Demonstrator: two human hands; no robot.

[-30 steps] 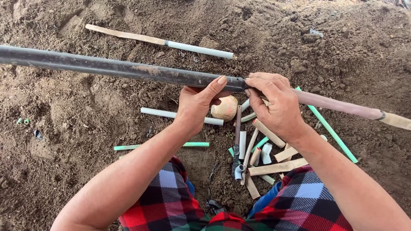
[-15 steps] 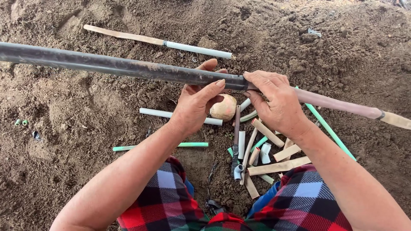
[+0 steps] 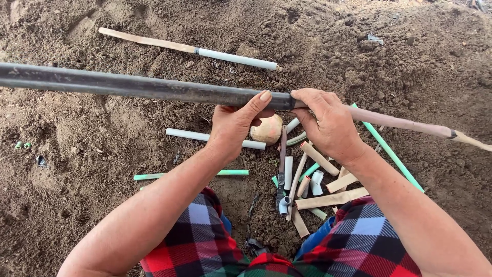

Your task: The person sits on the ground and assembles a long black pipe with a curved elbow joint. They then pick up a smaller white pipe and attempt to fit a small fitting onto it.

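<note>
A long black pipe (image 3: pixel 128 86) runs across the view from the left edge to the middle, above bare soil. My left hand (image 3: pixel 233 128) grips its right end, thumb on top. My right hand (image 3: pixel 328 123) holds a thinner pinkish-brown tube (image 3: pixel 400 123) that meets the black pipe's end and runs off to the right. The two hands touch at the joint. Under them lies a round tan ball-like object (image 3: pixel 267 131) on the ground.
Several short tube pieces, white, green and tan, lie in a heap (image 3: pixel 312 179) between my knees. A white tube (image 3: pixel 189 135) and a green one (image 3: pixel 154 176) lie left of it; a long tan-and-white tube (image 3: pixel 205 52) lies farther off. A long green tube (image 3: pixel 394 156) lies to the right.
My left hand has shifted its hold on the black pipe's end, thumb now on top. My right hand stays at the joint. The pipe has barely moved.
</note>
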